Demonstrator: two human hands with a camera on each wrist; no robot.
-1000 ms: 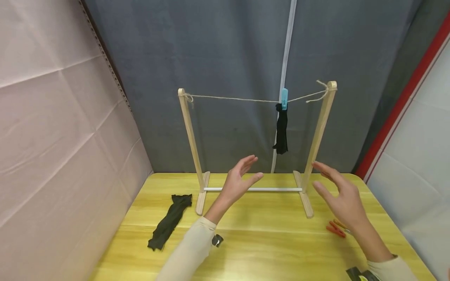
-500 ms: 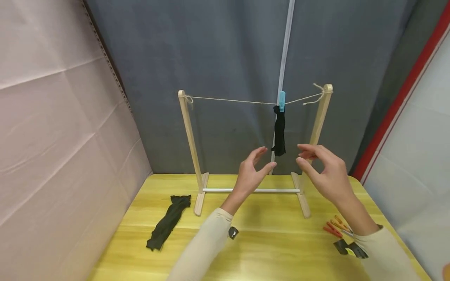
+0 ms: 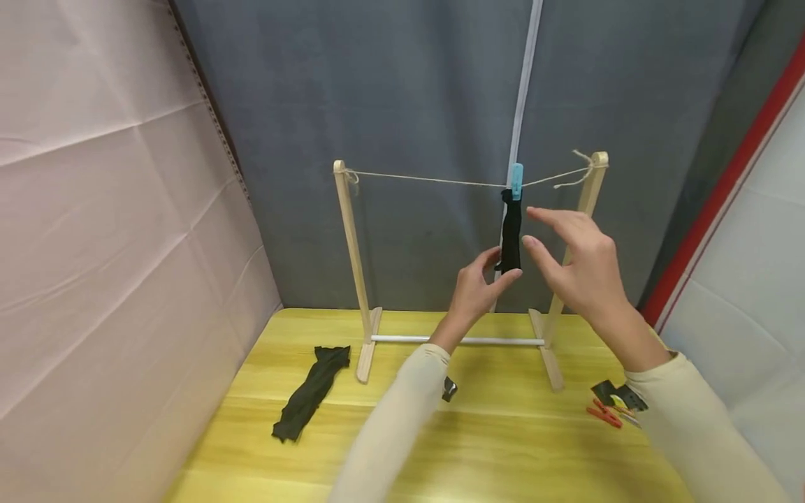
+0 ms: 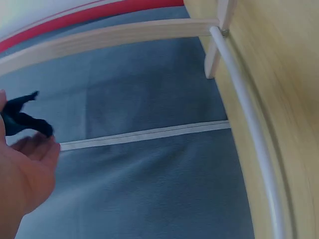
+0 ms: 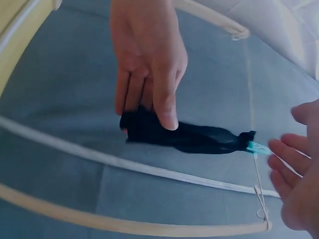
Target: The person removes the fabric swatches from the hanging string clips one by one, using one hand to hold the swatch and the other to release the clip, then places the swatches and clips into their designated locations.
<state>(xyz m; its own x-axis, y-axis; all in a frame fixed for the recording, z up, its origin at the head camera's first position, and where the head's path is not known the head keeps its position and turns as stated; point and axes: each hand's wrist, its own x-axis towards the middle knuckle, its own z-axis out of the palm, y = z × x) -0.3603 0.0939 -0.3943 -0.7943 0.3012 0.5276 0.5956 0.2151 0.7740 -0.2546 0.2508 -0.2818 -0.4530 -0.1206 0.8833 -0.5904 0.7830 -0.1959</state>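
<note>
A narrow black sock-like cloth [image 3: 512,227] hangs from the string line, held at its top by a light blue clothespin [image 3: 517,181]. My left hand [image 3: 474,290] is at the cloth's lower end, thumb in front and fingers behind, with the fingers loosely spread. In the right wrist view the left thumb overlaps the cloth [image 5: 199,137]. My right hand [image 3: 581,265] is raised just right of the cloth, below the clothespin, thumb and fingers apart with nothing between them. A second black cloth [image 3: 311,395] lies on the table at the left.
The string [image 3: 428,179] runs between two wooden posts [image 3: 352,244] joined low by a white rod [image 3: 503,341]. Red clothespins [image 3: 604,413] and others lie at the right of the table [image 3: 503,447]. A grey curtain [image 3: 415,84] hangs behind.
Both hands have risen toward the hanging cloth. The left hand has moved right to its lower end, and the right hand has come up and left beside it.
</note>
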